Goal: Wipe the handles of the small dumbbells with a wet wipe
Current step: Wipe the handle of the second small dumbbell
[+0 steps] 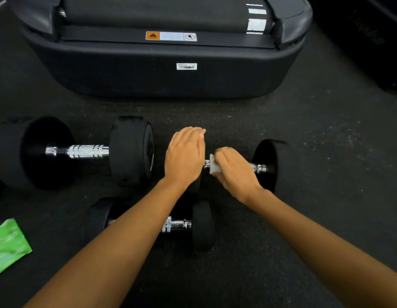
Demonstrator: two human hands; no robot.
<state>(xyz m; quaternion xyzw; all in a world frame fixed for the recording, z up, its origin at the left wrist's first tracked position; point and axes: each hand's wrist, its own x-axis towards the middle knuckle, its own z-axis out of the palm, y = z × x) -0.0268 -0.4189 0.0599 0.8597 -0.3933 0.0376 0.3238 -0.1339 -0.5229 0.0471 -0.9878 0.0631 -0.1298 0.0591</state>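
A small black dumbbell (267,163) with a chrome handle lies on the floor at centre right. My left hand (185,156) rests flat on its left weight, fingers straight, hiding that weight. My right hand (234,168) curls around the handle and holds a white wet wipe (213,164) against the chrome. A second small dumbbell (203,225) lies nearer me, partly under my left forearm. A larger dumbbell (130,152) lies to the left.
The black base of a treadmill (162,70) stands just beyond the dumbbells. A green wipe packet (8,243) lies on the dark rubber floor at the lower left. Dark equipment fills the far right corner.
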